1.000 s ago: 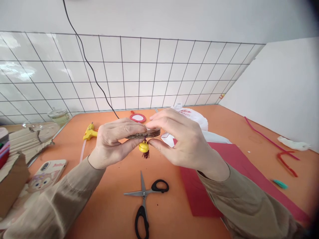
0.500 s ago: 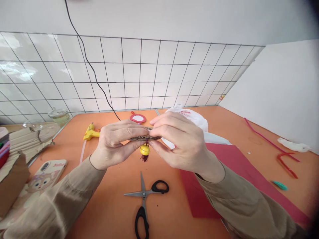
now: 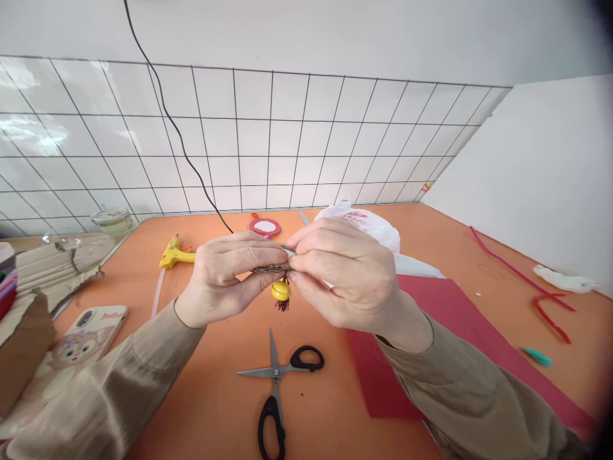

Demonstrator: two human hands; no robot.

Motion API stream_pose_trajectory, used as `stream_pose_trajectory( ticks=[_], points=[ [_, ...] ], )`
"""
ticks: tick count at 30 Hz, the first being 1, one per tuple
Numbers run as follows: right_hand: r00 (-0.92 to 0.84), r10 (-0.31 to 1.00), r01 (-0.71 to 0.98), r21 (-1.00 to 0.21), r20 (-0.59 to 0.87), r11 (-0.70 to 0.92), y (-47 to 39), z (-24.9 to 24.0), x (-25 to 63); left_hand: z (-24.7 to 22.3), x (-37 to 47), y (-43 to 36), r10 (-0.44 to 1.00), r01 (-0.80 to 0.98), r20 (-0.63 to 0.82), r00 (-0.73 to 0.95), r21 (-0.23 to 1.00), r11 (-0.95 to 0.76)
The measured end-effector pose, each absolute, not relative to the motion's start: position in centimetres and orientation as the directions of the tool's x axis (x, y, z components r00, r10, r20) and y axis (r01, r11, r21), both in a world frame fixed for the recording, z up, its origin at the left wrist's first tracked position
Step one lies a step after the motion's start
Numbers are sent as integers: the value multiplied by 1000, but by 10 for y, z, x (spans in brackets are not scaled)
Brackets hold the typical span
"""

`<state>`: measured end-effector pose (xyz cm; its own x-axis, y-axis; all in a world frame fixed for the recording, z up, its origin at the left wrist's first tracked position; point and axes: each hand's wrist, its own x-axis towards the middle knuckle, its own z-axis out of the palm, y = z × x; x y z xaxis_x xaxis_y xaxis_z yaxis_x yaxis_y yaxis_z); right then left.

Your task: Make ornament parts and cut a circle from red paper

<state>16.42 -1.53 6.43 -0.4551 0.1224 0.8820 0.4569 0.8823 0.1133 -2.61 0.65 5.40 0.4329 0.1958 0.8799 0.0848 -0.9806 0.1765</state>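
Between both hands, above the table, is a piece of corrugated cardboard, seen edge-on. My left hand grips its left side, thumb below and fingers on top. My right hand pinches its right side, fingers closed at the edge. From the underside hangs a yellow bell with a dark red tassel. Most of the cardboard's faces are hidden by my fingers. Below the hands lies a pair of scissors, blades spread, with black handles.
A yellow glue gun lies left, beyond a phone case and cardboard scraps. Red paper lies right, with a white plastic bag behind it. A red-rimmed disc is at the back. Pipe cleaners lie far right.
The bell has swung slightly to the right and up. My right fingers have shifted a little on the cardboard's edge; both hands keep their hold.
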Motion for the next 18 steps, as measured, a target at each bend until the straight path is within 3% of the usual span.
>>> stream_pose_trajectory(
  ticks=[7,13,18],
  points=[
    [-451,207,463,30,868,886,-16,67,168,59,-27,3,294,105,856,425,276,-956],
    [-452,173,455,59,875,889,-14,66,168,59,-27,3,341,117,836,429,323,-939],
    [-447,135,416,72,884,907,-11,63,166,57,-27,3,307,101,847,433,293,-951]
  ],
)
